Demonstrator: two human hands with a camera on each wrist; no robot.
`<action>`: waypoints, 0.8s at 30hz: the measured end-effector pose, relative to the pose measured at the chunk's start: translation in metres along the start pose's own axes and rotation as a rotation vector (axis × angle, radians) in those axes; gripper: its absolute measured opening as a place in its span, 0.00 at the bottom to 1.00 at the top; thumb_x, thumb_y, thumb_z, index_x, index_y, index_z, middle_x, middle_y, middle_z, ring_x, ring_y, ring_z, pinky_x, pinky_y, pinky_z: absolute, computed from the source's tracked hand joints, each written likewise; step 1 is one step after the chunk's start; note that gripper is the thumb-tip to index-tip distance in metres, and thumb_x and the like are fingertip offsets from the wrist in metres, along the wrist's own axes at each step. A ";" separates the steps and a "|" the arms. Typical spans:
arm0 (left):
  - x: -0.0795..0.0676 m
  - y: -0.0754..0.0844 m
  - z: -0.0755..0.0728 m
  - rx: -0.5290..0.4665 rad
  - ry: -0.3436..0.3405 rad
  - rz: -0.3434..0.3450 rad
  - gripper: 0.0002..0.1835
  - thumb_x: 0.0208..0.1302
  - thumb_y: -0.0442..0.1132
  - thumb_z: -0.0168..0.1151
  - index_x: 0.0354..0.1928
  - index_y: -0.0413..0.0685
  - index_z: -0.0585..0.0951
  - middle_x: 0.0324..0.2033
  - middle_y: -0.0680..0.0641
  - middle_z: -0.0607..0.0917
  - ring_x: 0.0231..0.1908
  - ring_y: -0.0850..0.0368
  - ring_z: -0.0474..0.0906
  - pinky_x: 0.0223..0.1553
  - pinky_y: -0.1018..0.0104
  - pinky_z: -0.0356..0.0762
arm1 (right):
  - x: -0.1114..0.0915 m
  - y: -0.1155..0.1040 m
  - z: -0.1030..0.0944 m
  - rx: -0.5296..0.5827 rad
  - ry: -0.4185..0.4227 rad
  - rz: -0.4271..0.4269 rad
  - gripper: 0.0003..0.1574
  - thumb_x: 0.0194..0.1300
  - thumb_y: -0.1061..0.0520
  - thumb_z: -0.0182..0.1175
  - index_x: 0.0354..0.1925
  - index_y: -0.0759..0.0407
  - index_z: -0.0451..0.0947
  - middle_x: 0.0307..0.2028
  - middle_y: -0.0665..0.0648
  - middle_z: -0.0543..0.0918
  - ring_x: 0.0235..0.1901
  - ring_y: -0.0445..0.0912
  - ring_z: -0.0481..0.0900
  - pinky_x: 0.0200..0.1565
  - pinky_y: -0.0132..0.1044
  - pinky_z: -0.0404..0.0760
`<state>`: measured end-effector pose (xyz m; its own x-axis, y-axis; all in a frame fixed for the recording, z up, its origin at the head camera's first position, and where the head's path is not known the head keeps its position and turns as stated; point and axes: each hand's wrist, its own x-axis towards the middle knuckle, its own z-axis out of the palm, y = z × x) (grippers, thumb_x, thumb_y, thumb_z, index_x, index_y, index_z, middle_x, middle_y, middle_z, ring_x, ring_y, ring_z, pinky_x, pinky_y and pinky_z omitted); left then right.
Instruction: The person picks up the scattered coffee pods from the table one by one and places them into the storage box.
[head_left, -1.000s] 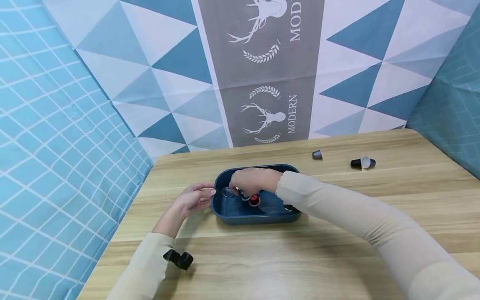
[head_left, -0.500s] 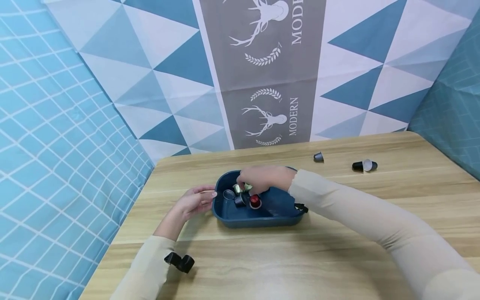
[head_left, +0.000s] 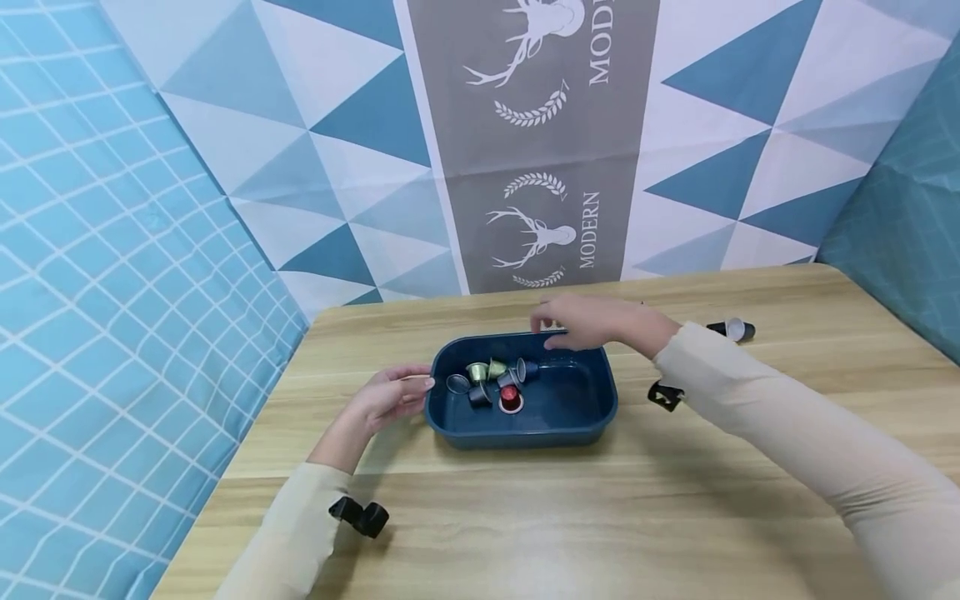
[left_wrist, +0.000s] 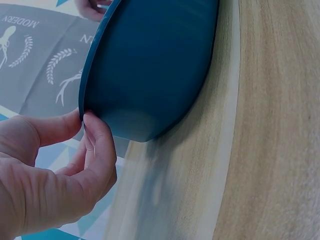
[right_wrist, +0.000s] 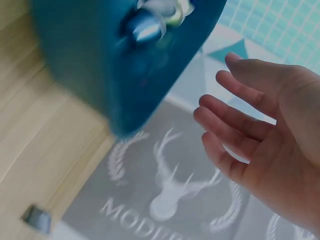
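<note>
A dark blue oblong bin (head_left: 570, 404) stands on the wooden table. My left hand (head_left: 387, 397) pinches its left rim between thumb and fingers, plain in the left wrist view. Several coffee capsules lie in the bin's left half: a red one (head_left: 510, 396), a pale gold one (head_left: 477, 372), a blue one (head_left: 529, 369), a dark one (head_left: 480, 396) and others. Above the bin's back rim is my right hand (head_left: 585, 321), holding nothing, its fingers spread and loosely bent in the right wrist view.
Toward the back right of the table (head_left: 787, 400) lie black and white capsules (head_left: 735, 330), partly behind the right sleeve. Another dark capsule (right_wrist: 37, 219) shows in the right wrist view. A patterned cloth wall (head_left: 360, 167) rises behind the table.
The right hand has come up out of the bin and moved right and back, uncovering the capsules inside. My left hand has stayed at the left rim.
</note>
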<state>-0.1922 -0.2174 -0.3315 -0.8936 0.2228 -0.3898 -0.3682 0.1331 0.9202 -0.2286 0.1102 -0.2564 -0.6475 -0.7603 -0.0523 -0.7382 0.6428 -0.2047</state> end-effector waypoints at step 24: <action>-0.003 0.000 0.002 -0.006 0.016 0.024 0.26 0.68 0.32 0.57 0.66 0.31 0.65 0.30 0.57 0.83 0.32 0.68 0.80 0.34 0.78 0.79 | -0.043 0.109 0.032 0.054 0.184 0.222 0.14 0.65 0.63 0.61 0.48 0.69 0.79 0.47 0.70 0.78 0.42 0.61 0.79 0.47 0.53 0.80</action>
<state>-0.1888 -0.2166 -0.3305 -0.9063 0.2100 -0.3666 -0.3477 0.1222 0.9296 -0.2755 0.2101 -0.3079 -0.8190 -0.5687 0.0760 -0.5668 0.7816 -0.2603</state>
